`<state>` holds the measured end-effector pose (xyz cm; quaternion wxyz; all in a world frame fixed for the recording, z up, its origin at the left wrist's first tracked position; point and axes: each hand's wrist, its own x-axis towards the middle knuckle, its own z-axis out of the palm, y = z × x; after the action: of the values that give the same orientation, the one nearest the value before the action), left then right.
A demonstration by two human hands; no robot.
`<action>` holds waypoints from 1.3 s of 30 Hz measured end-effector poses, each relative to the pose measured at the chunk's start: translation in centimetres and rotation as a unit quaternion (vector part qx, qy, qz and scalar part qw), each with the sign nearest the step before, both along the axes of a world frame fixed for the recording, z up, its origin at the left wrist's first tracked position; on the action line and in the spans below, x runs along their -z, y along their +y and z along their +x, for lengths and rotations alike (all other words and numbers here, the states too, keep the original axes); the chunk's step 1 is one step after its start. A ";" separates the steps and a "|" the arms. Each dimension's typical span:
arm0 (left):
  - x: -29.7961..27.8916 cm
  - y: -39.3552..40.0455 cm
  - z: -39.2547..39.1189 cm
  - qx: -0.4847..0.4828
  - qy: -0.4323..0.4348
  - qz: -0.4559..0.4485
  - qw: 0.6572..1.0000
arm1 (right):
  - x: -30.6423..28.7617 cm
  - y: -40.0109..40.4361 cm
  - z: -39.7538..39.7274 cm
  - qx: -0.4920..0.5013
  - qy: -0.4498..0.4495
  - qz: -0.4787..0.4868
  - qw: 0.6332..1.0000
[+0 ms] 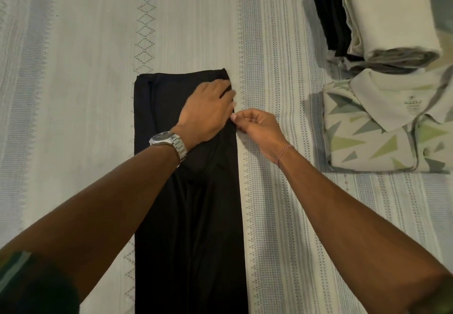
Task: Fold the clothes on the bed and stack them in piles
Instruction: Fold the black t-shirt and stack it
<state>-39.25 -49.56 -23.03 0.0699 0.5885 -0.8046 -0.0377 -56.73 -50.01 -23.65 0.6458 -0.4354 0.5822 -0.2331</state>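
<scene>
A black garment (188,203) lies folded into a long narrow strip down the middle of the bed (73,93), running from the near edge of the view up to about the centre. Its far end is squared off, and its right edge runs straight along a pale stripe of the patterned bedspread.

The left hand (208,110) rests palm down on the upper right part of the strip — fingers straight and spread flat on the cloth, reaching to its right edge. A metal watch (169,143) sits on that wrist. The right hand (259,127) is just beside it, at the garment's right edge, with its fingers curled; thumb and forefinger pinch the edge of the black cloth there. A thin red-and-white thread bracelet (284,154) circles the right wrist.

Well apart on the right side of the bed lie the finished piles. Nearer is a folded polo shirt (382,132) with a pale collar and a print of green and grey triangles. Beyond it, touching its far side, stands a taller stack of folded clothes (382,19) — cream pieces on top, grey below, black ones along its left side.
</scene>
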 end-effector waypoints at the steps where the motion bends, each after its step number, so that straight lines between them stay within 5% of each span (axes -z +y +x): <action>1: 0.4 0.5 0.1 -0.006 -0.021 0.043 0.999 | 0.0 0.0 0.0 0.000 0.002 -0.007 1.000; 7: 0.0 3.4 0.0 -0.069 -0.034 0.086 0.993 | -0.4 1.4 0.4 0.002 0.023 -0.041 0.999; 13: -1.4 10.4 0.2 -0.159 0.042 0.066 0.984 | -1.5 4.6 -0.3 0.025 0.038 -0.059 0.997; 17: -1.2 17.5 0.3 -0.264 0.112 0.093 0.954 | -2.2 9.0 -1.8 0.017 0.042 -0.040 0.998; 26: -1.8 31.3 -2.0 -0.317 0.095 0.147 0.932 | -3.6 21.1 -5.5 0.018 0.079 0.012 0.997; 31: -3.4 38.0 -3.0 -0.423 0.131 0.173 0.880 | -3.4 28.5 -8.0 -0.026 0.165 0.034 0.985; 35: -3.9 43.7 -3.1 -0.508 0.251 0.228 0.792 | -4.0 35.0 -9.8 -0.041 0.180 0.103 0.977; 39: -4.1 48.3 -2.1 -0.492 0.349 0.359 0.712 | -5.6 40.9 -10.9 -0.036 0.135 0.191 0.972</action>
<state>-41.34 -1.24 -18.98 0.1379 0.8267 -0.2460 -0.4868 -67.66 -9.06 -18.07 0.6402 -0.3526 0.6817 -0.0331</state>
